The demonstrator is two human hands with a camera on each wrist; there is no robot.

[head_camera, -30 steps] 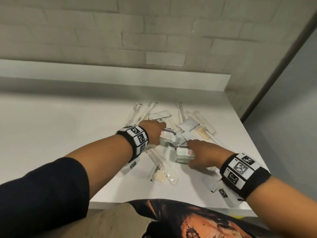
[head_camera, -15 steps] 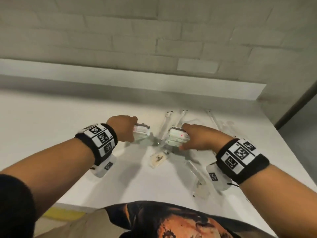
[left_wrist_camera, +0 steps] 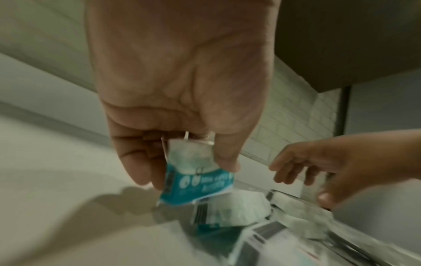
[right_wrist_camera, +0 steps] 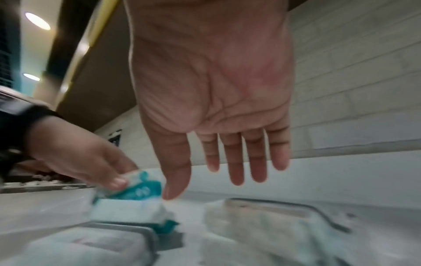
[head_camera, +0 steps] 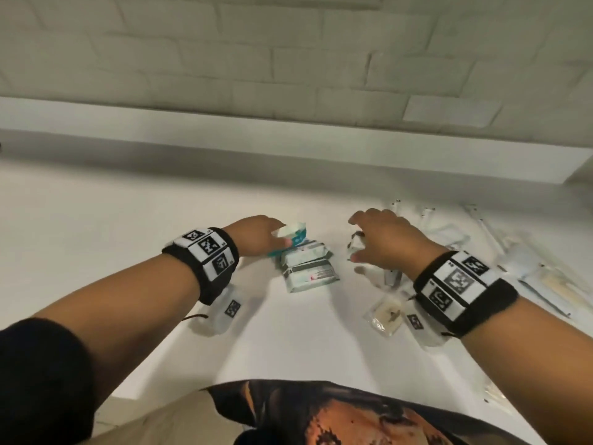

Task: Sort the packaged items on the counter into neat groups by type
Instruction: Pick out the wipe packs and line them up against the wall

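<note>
My left hand (head_camera: 260, 234) pinches a white and teal packet (head_camera: 293, 235) between thumb and fingers, tilted just above a small pile of similar white packs (head_camera: 308, 264) on the white counter (head_camera: 128, 220). The left wrist view shows the teal packet (left_wrist_camera: 197, 180) held at its top, and the pile (left_wrist_camera: 230, 210) right below it. My right hand (head_camera: 382, 239) hovers to the right of the pile with fingers straight and spread, holding nothing; the right wrist view shows its bare palm (right_wrist_camera: 212, 86) over a clear-wrapped item (right_wrist_camera: 273, 221).
Long clear sleeves of sticks and flat pouches (head_camera: 487, 239) lie scattered on the right of the counter. A small clear sachet with brown contents (head_camera: 386, 314) lies near my right wrist. A raised ledge (head_camera: 288, 152) and brick wall run behind.
Both hands carried packs leftward away from the scattered heap. The right hand has let go of its pack, which now lies on the pile; the left still holds its packet.
</note>
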